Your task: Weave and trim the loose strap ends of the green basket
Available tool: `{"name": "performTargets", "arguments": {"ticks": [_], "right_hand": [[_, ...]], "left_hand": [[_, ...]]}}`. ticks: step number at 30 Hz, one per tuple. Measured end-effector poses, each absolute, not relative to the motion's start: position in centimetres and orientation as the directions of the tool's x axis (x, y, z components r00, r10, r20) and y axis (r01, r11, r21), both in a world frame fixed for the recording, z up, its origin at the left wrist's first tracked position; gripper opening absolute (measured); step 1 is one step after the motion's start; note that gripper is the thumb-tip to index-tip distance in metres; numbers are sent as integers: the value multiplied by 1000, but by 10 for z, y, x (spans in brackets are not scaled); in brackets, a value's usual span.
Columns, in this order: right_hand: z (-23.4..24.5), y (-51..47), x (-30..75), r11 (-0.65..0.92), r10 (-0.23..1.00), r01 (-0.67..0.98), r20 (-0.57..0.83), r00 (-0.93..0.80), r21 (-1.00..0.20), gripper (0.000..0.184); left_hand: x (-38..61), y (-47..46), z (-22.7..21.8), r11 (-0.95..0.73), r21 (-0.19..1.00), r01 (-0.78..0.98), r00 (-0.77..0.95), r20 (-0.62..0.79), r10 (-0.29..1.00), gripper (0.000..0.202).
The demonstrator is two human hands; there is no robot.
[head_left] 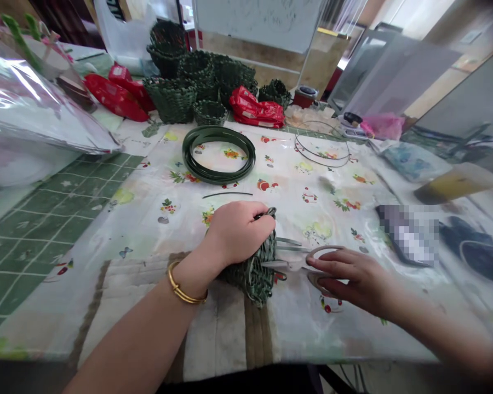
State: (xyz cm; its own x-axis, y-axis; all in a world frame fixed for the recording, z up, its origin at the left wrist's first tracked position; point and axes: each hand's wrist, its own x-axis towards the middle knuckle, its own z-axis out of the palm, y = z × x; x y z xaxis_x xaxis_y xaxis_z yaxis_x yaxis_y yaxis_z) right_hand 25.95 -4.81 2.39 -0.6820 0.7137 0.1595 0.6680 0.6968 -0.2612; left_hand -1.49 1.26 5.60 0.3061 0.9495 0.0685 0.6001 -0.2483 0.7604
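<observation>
My left hand (236, 232) is closed over a small dark green woven basket (257, 271) that lies on its side on the table near the front edge. My right hand (351, 276) rests just right of it, fingers laid on the handles of a pair of scissors (299, 257) whose blades point left at the basket. A gold bangle (183, 290) sits on my left wrist. A thin dark strip (228, 193) lies loose on the cloth beyond my left hand.
A coil of green strapping (218, 154) and thin wire hoops (322, 149) lie mid-table. Several finished green baskets (197, 82) and red packets (257, 109) crowd the back. Clear plastic wrap (33, 109) covers the left; a phone (408, 232) lies right on the floral tablecloth (148, 219).
</observation>
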Motion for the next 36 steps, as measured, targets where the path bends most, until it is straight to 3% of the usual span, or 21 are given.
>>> {"name": "performTargets", "arguments": {"ticks": [3,7,9,12,15,19,22,24,30,36], "right_hand": [[-1,-55,263,671,737,642,240,-632,-370,30],[-20,-56,263,696,716,600,315,-624,-393,38],[-24,-56,260,714,699,627,370,-612,-312,36],[-25,-59,255,652,702,757,420,-576,-52,28],[-24,-65,253,590,760,804,287,-583,73,33],[-23,-68,252,559,829,821,110,-549,-114,47],[-18,-69,248,518,853,796,126,-506,-312,42],[-14,-70,245,503,863,777,168,-476,-379,36],[-10,-78,240,497,857,721,402,-322,-483,25],[-8,-96,222,551,771,739,575,-273,-387,28]], "left_hand": [[-14,11,56,-240,747,620,292,65,954,26],[-15,9,56,-248,746,619,292,75,953,27],[-16,9,56,-240,759,605,292,68,954,27],[-16,9,56,-230,758,610,286,60,956,26],[-11,6,58,-243,713,658,277,71,958,25],[-4,3,59,-250,655,713,278,64,959,25],[-3,2,59,-251,648,719,275,67,959,25],[-5,3,60,-257,655,711,278,73,958,25],[-8,6,59,-223,700,679,252,63,966,23],[-10,6,57,-203,719,664,237,55,970,22]]}}
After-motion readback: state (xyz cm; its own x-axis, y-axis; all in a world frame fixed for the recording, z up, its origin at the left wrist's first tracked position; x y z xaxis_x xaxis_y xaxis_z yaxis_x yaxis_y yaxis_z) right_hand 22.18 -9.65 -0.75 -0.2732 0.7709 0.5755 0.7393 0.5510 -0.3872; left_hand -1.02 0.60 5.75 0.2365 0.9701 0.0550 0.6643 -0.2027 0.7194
